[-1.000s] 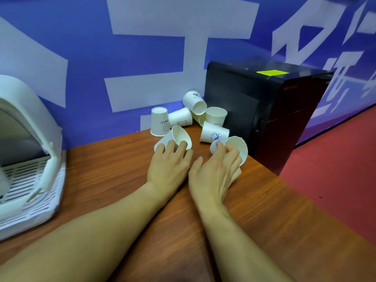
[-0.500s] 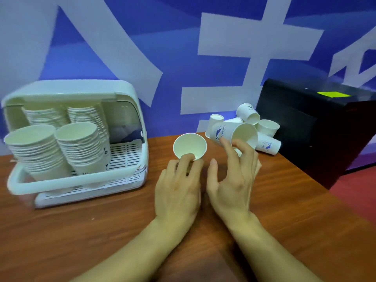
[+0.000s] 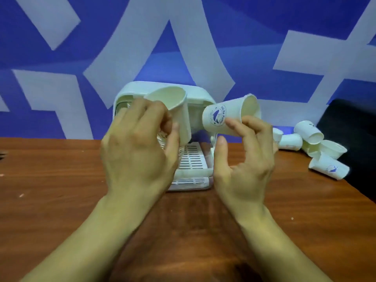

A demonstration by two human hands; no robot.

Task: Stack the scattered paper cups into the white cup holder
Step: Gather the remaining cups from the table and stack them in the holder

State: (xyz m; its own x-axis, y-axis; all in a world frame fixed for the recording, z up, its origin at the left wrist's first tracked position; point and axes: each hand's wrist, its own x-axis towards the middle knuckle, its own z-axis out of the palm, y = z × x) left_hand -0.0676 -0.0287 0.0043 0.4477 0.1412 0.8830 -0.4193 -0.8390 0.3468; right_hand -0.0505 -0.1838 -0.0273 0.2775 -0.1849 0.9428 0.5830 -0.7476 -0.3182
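My left hand (image 3: 138, 147) grips a plain white paper cup (image 3: 175, 106), raised with its mouth tilted up, in front of the white cup holder (image 3: 195, 159). My right hand (image 3: 244, 159) pinches a second paper cup (image 3: 225, 117) with a blue logo, lying sideways with its mouth to the right. Both cups hang above the table right before the holder. My hands hide most of the holder's inside; only its slatted tray and top rim show. Several loose cups (image 3: 317, 149) lie scattered at the right.
A black box (image 3: 354, 143) stands at the right edge behind the loose cups. The wooden table (image 3: 50, 190) spreads to the left and front. A blue wall with white shapes (image 3: 183, 47) rises right behind the holder.
Both hands lifted their cups off the table and carried them left to the front of the holder. The view swung left, so the holder is now centred.
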